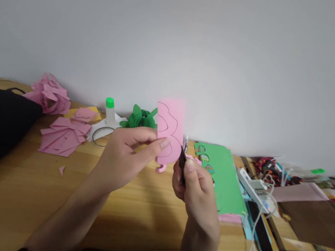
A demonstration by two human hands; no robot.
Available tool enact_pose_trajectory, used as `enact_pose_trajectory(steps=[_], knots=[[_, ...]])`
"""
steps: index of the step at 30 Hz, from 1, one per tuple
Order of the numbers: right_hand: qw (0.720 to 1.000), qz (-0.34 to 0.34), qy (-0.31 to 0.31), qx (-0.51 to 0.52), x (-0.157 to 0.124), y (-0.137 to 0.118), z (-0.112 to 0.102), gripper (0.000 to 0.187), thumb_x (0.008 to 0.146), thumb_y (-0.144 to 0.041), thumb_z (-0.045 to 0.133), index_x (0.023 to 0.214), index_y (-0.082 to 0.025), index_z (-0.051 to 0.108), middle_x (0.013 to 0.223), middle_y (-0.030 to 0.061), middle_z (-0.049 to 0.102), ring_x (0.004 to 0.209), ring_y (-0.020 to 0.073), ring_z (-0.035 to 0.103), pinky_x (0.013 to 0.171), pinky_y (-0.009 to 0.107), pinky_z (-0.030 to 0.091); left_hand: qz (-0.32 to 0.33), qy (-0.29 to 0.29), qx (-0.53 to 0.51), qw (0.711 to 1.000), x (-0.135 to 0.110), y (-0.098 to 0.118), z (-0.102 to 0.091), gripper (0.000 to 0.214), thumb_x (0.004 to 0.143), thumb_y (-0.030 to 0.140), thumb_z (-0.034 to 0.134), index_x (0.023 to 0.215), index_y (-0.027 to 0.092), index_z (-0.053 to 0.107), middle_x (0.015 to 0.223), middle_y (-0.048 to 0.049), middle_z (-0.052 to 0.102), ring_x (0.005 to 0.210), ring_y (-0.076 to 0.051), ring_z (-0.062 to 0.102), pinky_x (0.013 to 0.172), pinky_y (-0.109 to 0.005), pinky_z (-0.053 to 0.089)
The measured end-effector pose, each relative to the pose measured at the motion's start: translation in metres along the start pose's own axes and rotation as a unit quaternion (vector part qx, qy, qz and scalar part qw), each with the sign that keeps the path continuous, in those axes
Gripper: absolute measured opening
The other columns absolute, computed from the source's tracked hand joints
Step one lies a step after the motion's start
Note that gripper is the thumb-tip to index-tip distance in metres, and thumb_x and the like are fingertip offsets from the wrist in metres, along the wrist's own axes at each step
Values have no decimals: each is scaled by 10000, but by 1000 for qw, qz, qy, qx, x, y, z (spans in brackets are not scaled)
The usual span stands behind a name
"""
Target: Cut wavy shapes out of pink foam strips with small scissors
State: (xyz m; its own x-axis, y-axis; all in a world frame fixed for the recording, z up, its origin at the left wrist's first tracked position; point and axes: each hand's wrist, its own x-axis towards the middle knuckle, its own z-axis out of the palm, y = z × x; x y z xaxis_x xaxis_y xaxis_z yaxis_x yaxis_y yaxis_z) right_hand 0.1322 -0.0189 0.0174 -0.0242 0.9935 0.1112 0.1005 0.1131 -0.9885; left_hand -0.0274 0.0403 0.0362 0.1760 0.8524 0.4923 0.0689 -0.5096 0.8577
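Observation:
My left hand point(129, 157) pinches a piece of pink paper point(172, 122) between thumb and fingers and holds it upright above the table. Dark curved outlines are drawn on the paper, and its lower right edge is cut round. Wrapped in my right hand point(194, 181) is a pair of dark scissors point(183, 162), with the blades at the paper's right edge; most of the handles are hidden by my fingers. A small curled pink strip point(160, 168) shows just below the paper.
On the wooden table point(132, 211) at left lie pink folded papers point(62, 137), a glue stick point(109, 112), a roll of tape point(102, 136) and a green paper figure point(142, 119). To the right are green sheets point(224, 181), a power strip point(253, 189) and a phone point(260, 230).

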Motion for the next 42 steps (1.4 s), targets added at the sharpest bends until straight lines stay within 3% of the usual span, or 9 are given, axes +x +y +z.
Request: enact_pose_trajectory(steps=[5, 10, 17, 34, 42], knots=[[1000, -3, -5, -1, -1, 1, 0, 455, 978, -537, 420, 655, -217, 438, 494, -71, 320, 412, 82, 232, 365, 216, 232, 2, 14, -9, 1000, -1, -4, 0, 285, 818, 142, 604, 534, 170, 600, 501, 55, 534, 487, -57, 457, 444, -154, 365], [1000, 3, -13, 16, 1, 2, -1, 447, 986, -522, 420, 666, -212, 449, 497, -70, 325, 412, 79, 238, 363, 210, 215, 11, -29, -14, 999, -1, -5, -2, 285, 831, 122, 592, 551, 176, 606, 523, 65, 562, 500, -51, 483, 483, -148, 401], [1000, -1, -19, 19, 2, 1, -1, 449, 985, -522, 422, 661, -213, 445, 499, -73, 307, 409, 77, 225, 355, 209, 200, -1, -59, -7, 998, 0, -5, -2, 300, 842, 137, 585, 545, 174, 601, 518, 60, 556, 500, -56, 482, 478, -156, 388], [999, -16, -36, 33, 3, 3, -2, 442, 1002, -487, 421, 663, -205, 440, 497, -78, 314, 408, 64, 226, 360, 200, 198, 17, -61, -34, 997, 0, -5, -2, 311, 857, 97, 581, 555, 166, 608, 530, 85, 607, 506, -32, 526, 475, -115, 396], [998, -27, -44, 21, 2, 2, -2, 444, 1001, -486, 431, 659, -202, 437, 503, -77, 325, 416, 62, 248, 367, 195, 210, 17, -32, -32, 999, 1, -4, -2, 289, 831, 106, 605, 550, 156, 561, 475, 85, 485, 449, -25, 399, 414, -119, 330]])
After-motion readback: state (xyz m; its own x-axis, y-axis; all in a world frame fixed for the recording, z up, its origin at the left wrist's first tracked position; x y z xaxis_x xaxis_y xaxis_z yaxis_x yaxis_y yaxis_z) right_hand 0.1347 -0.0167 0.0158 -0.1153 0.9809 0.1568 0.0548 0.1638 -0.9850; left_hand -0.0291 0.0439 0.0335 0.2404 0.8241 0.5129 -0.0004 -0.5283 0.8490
